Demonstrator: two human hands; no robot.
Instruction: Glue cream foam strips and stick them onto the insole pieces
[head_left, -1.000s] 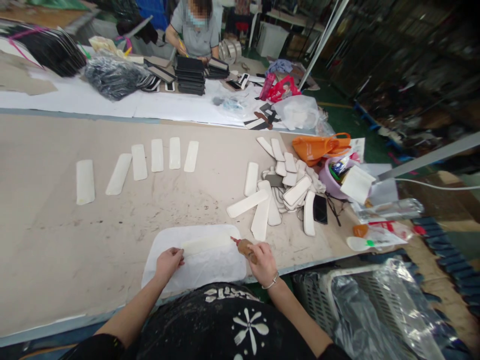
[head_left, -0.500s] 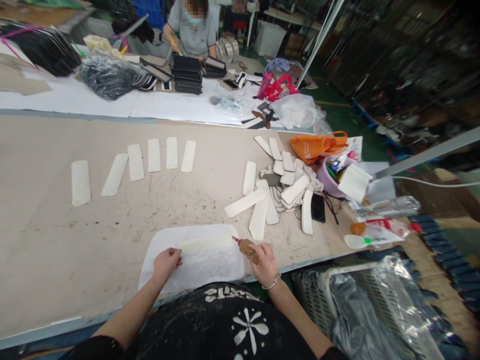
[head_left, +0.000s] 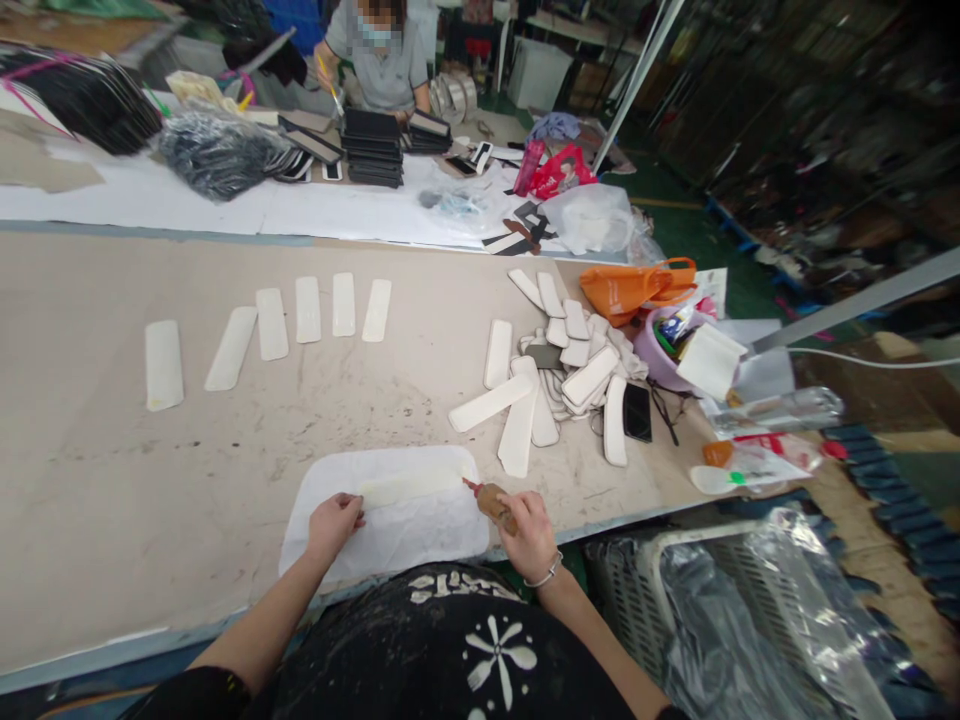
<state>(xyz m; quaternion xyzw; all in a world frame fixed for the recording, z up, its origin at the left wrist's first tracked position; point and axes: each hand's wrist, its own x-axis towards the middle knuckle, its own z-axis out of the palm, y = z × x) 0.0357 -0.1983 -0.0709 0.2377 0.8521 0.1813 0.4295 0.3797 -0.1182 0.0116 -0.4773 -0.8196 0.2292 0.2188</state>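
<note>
A white sheet (head_left: 420,535) with rounded corners lies flat at the front edge of the table. On it rests a long off-white strip (head_left: 412,486), faint against the sheet. My left hand (head_left: 337,522) is closed at the strip's left end, thumb and fingers pinched together. In my right hand (head_left: 529,535) is a brown squeeze bottle (head_left: 493,506) with a red nozzle, tilted so its tip is at the strip's right end. Whether the tip touches the strip, I cannot tell. Several white strips (head_left: 343,305) stand spaced in a row farther back on the left.
Right of centre lies a pile of white padded pieces (head_left: 589,380) beside a black phone (head_left: 637,413). A purple basin (head_left: 660,365) and orange bag (head_left: 630,292) stand beyond. A plastic crate (head_left: 637,590) is below the table's right edge. Across the table a co-worker (head_left: 382,65) holds a brush.
The bottle's nozzle tip has shifted very slightly left and down. My left hand stays in place. Across the table, the co-worker's brush hand has moved up and to the left.
</note>
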